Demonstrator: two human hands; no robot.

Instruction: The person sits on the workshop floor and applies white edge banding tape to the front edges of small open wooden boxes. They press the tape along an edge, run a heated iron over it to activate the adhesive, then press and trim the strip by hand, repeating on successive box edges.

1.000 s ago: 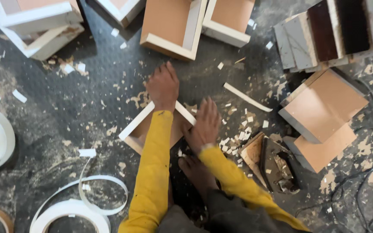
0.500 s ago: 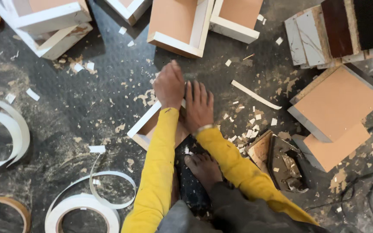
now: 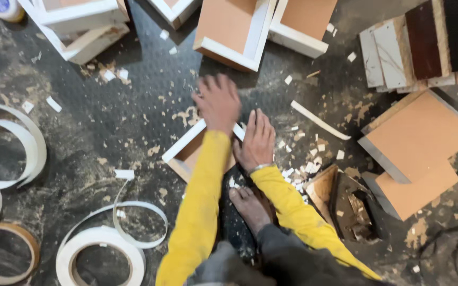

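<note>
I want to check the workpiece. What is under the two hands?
Under the left hand and right hand lies a small brown wooden box with white edge strips, on the dark floor. Its middle and far end are covered by hands and yellow sleeves.

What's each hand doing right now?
Left hand: open, blurred, palm down at the far edge of the white-edged brown board piece.
Right hand: open, flat on it.

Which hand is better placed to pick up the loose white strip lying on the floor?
Probably the right hand: it rests flat on the board, nearer the strip. The left hand is farther away.
</note>
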